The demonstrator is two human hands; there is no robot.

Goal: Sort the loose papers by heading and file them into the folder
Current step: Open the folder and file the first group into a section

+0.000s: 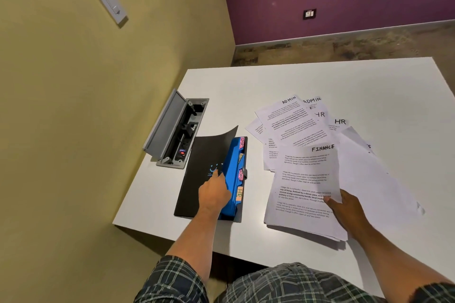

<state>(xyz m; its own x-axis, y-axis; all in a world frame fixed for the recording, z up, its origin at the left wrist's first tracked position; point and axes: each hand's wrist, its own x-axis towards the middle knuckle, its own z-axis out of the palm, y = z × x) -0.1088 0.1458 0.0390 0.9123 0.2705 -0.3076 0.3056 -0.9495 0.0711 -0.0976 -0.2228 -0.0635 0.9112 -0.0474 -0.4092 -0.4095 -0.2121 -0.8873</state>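
A black folder point(197, 179) lies open on the white table point(270, 81), its blue tabbed dividers point(234, 174) labelled SPORT, ADMIN and HR. My left hand point(214, 192) rests on the folder, fingers against the blue dividers. Loose printed papers point(295, 125) headed ADMIN and HR are fanned out to the right. My right hand point(344, 209) grips the lower right edge of a sheet headed FINANCE point(305, 179), which lies on top of a small stack of papers near the table's front edge.
An open grey cable box point(177, 130) with sockets is sunk into the table just left of the folder. The yellow wall runs close along the table's left side. The table's front edge is near my body.
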